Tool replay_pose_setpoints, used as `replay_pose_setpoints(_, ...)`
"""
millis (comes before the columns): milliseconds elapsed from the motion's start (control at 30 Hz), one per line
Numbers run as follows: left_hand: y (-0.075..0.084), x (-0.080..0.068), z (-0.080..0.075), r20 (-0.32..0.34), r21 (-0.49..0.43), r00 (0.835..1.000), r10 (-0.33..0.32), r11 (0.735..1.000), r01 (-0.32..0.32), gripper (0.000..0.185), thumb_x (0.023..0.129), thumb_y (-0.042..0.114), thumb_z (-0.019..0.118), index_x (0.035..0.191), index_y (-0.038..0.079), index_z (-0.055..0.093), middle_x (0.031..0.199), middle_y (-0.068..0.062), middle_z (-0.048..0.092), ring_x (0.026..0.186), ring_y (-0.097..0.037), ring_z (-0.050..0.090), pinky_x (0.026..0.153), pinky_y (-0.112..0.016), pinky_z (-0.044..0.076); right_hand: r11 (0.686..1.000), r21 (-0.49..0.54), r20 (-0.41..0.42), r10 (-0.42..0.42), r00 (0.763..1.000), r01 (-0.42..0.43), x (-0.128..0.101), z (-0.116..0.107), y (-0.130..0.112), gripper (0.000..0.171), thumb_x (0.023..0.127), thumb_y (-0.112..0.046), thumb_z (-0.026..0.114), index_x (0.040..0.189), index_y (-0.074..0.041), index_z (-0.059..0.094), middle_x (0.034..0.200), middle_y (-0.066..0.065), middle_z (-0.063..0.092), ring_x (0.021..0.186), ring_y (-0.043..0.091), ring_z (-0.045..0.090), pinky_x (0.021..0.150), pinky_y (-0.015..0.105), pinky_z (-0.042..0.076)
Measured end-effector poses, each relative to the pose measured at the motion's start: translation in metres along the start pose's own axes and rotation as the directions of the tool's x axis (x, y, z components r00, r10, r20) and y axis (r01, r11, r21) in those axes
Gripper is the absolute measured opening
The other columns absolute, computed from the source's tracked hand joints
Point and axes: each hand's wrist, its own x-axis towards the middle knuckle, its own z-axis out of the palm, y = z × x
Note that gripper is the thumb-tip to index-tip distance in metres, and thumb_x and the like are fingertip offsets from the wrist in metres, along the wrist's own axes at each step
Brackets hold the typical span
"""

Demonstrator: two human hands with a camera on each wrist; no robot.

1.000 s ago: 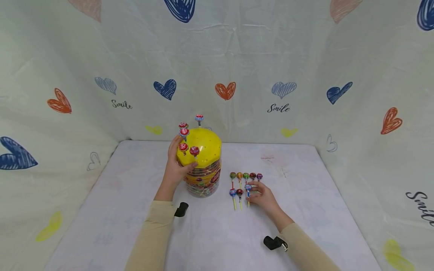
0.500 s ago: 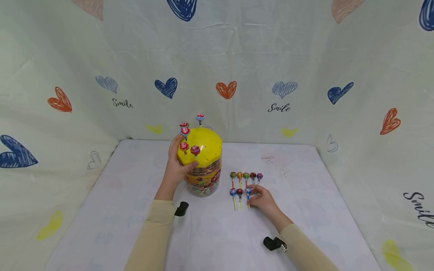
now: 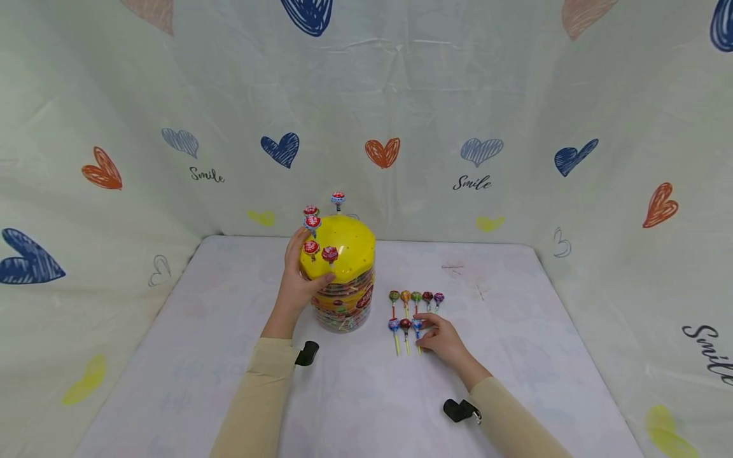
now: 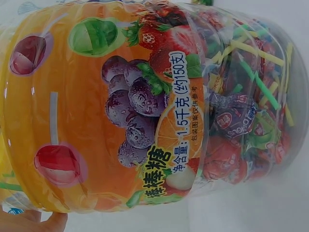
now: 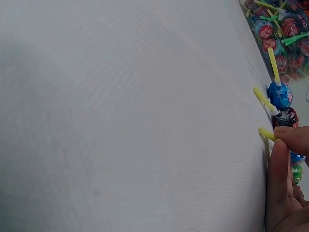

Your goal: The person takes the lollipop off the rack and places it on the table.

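My left hand (image 3: 293, 286) grips the upper left side of a clear plastic jar (image 3: 343, 315), thumb at the front of its yellow lid (image 3: 352, 245). Several lollipops, such as this red-wrapped one (image 3: 329, 254), stand upright out of the lid's left part. Fruit is printed on the jar's orange label (image 4: 87, 116), and wrapped lollipops show through its clear end. My right hand (image 3: 445, 342) pinches a blue-wrapped lollipop (image 3: 417, 324) by its yellow stick (image 5: 265, 134), low over the table. It is at the right end of the nearer row, beside a dark red lollipop (image 3: 405, 324).
A farther row of lollipops (image 3: 406, 296) in several colours lies just behind the nearer one. Another blue lollipop (image 3: 393, 325) is at the nearer row's left end. A white cloth covers the table (image 3: 366, 407), and a curtain with hearts (image 3: 382, 153) hangs behind.
My right hand has brought the blue lollipop down toward the near side, then slightly left, into line with the nearer row. My left hand keeps its grip on the jar.
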Motion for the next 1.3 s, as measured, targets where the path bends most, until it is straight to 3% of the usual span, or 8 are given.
replay_pose_setpoints(233, 0.000, 0.000, 0.000, 0.000, 0.009, 1.000, 0.007, 1.000, -0.007, 0.080, 0.087, 0.001, 0.070, 0.153, 0.010, 0.025, 0.161, -0.008, 0.003, 0.143, -0.030, 0.019, 0.114, -0.045, 0.028, 1.000, -0.011, -0.006, 0.021, 1.000, -0.021, 0.000, -0.001, -0.001, 0.057, 0.074, 0.009, 0.077, 0.128, -0.004, 0.061, 0.100, 0.009, 0.055, 0.063, 0.017, 0.056, 0.055, 0.026, 0.052)
replay_pose_setpoints(1000, -0.001, -0.001, 0.001, -0.001, 0.024, 1.000, 0.014, 1.000, -0.014, 0.080, 0.088, 0.003, 0.070, 0.153, 0.010, 0.024, 0.161, -0.008, 0.002, 0.143, -0.029, 0.019, 0.113, -0.044, 0.029, 1.000, 0.013, -0.030, 0.019, 0.999, -0.019, -0.002, -0.001, -0.002, 0.059, 0.073, 0.009, 0.077, 0.128, -0.006, 0.062, 0.103, 0.009, 0.052, 0.063, 0.017, 0.054, 0.055, 0.026, 0.052)
replay_pose_setpoints(1300, -0.002, -0.001, 0.001, 0.000, 0.022, 1.000, 0.013, 1.000, -0.013, 0.080, 0.088, 0.006, 0.071, 0.153, 0.010, 0.024, 0.161, -0.007, 0.002, 0.144, -0.029, 0.018, 0.114, -0.044, 0.029, 0.996, 0.060, -0.025, -0.061, 0.998, 0.062, -0.003, -0.009, -0.032, 0.059, 0.077, 0.009, 0.074, 0.132, -0.002, 0.058, 0.104, 0.015, 0.054, 0.065, 0.016, 0.056, 0.058, 0.028, 0.051)
